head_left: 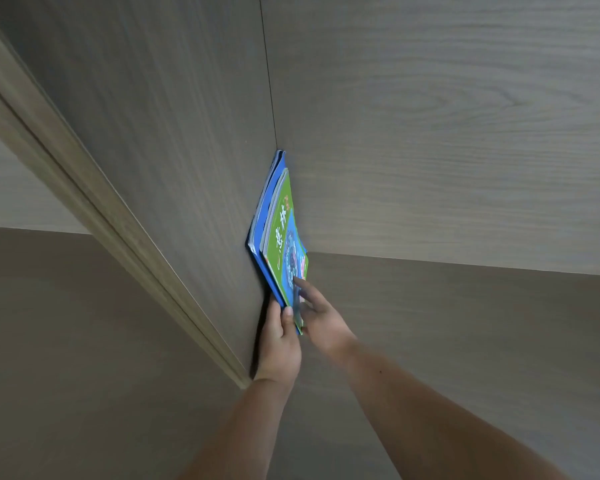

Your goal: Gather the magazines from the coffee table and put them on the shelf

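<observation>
Magazines [279, 233], blue and green covers, are stood on edge in the shelf's [465, 323] back left corner, gripped at the near end by the left hand [279, 336]; right hand [321, 315] fingers are pressed flat on the front cover.

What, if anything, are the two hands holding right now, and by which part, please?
The left hand grips the near end of the blue-and-green stack of magazines; the right hand lays its fingers on the top cover.

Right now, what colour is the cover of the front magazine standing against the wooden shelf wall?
Green cover with a blue patterned panel, head view.
</observation>
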Motion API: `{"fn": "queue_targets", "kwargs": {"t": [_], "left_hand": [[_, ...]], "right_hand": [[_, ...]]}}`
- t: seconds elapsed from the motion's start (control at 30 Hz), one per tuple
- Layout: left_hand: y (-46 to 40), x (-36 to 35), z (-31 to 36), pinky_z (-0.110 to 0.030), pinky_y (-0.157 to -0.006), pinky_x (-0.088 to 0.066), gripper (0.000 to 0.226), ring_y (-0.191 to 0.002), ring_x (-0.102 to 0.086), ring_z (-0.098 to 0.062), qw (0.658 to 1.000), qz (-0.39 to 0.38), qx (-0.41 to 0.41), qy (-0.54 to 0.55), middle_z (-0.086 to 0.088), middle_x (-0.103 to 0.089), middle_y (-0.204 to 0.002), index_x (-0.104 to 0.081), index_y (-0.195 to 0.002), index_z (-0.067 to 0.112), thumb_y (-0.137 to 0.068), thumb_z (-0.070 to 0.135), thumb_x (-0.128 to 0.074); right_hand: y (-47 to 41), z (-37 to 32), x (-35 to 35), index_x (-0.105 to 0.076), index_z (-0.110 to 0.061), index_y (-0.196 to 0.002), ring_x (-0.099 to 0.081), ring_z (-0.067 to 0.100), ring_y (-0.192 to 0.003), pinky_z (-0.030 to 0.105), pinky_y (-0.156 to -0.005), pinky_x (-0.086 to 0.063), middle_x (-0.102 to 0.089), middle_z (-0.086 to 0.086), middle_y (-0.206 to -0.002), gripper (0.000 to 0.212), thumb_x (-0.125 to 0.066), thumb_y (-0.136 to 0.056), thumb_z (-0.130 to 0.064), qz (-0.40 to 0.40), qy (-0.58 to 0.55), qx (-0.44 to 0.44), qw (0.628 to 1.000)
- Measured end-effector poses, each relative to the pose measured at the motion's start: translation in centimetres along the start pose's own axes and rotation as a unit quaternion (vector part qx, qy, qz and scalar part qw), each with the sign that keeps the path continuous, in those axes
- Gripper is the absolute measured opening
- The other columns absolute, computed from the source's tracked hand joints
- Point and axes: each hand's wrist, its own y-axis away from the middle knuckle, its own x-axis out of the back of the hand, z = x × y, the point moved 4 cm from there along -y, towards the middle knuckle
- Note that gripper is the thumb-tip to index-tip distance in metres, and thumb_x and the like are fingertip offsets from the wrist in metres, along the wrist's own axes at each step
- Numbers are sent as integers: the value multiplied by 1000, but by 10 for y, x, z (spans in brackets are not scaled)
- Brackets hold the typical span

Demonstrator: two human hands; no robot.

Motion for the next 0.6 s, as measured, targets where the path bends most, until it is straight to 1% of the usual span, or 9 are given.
{"fn": "queue_targets", "kwargs": {"t": [0.07,0.13,0.2,0.3,0.37,0.43,0.5,0.53,0.6], "left_hand": [[0,-2,-6,-33,-106,-43,33,-121,-58,-16,1000,20,16,-12,0,-64,-129,-54,-133,13,-103,16,-38],[1,-5,-10,-36,-106,-43,33,-120,-59,-19,998,37,36,-23,-1,-65,-129,-55,-131,15,-104,21,-38],[5,-5,-8,-23,-101,-40,37,-119,-58,-16,997,49,48,-27,-1,-63,-131,-54,-136,12,-104,20,-37],[13,-4,-4,-6,-88,-29,41,-115,-50,-8,996,57,61,-31,1,-57,-129,-47,-143,10,-104,17,-37],[19,-1,-1,-4,-87,-27,43,-116,-47,-6,995,60,75,-24,2,-55,-132,-44,-146,12,-104,18,-38],[23,4,3,-3,-86,-27,42,-115,-48,-5,992,71,101,-8,5,-56,-131,-46,-144,15,-103,19,-40],[29,10,13,-8,-87,-32,37,-112,-55,-9,992,77,103,7,5,-62,-126,-53,-137,17,-101,19,-43],[33,13,20,-12,-89,-35,35,-112,-58,-12,992,75,102,16,4,-65,-124,-55,-133,17,-101,19,-43],[40,18,32,-21,-95,-40,33,-115,-60,-15,992,72,93,43,1,-65,-123,-55,-131,16,-100,14,-44]], "right_hand": [[-1,14,-2,-51,-72,-103,-64,7,-99,30,-93,-49,-65,-6,-126,48,-46,-83,-29,-2,-2,1,1000],[-4,28,-4,-53,-72,-104,-63,12,-117,37,-107,-46,-66,-4,-131,49,-49,-83,-28,-4,-16,1,1000],[-5,36,-4,-55,-66,-112,-64,15,-118,43,-108,-46,-69,-6,-127,40,-55,-81,-40,-1,-2,-4,1000],[0,37,2,-54,-44,-127,-66,11,-113,43,-106,-47,-70,-10,-123,53,-57,-76,-59,11,9,-8,1000],[13,27,7,-58,-40,-120,-67,14,-110,44,-104,-48,-72,-9,-116,40,-59,-80,-48,21,21,4,1000],[28,10,15,-60,-38,-104,-67,15,-99,35,-96,-52,-71,-11,-106,22,-55,-88,-24,33,27,29,999],[43,-10,23,-55,-37,-93,-61,14,-86,28,-78,-49,-66,-10,-98,33,-47,-92,-5,53,18,52,997],[52,-21,28,-54,-37,-91,-60,15,-84,30,-74,-49,-66,-9,-95,37,-44,-92,-1,65,15,70,995],[72,-44,35,-55,-34,-92,-60,18,-84,38,-77,-52,-65,-9,-88,40,-39,-91,3,87,3,112,990]]}}
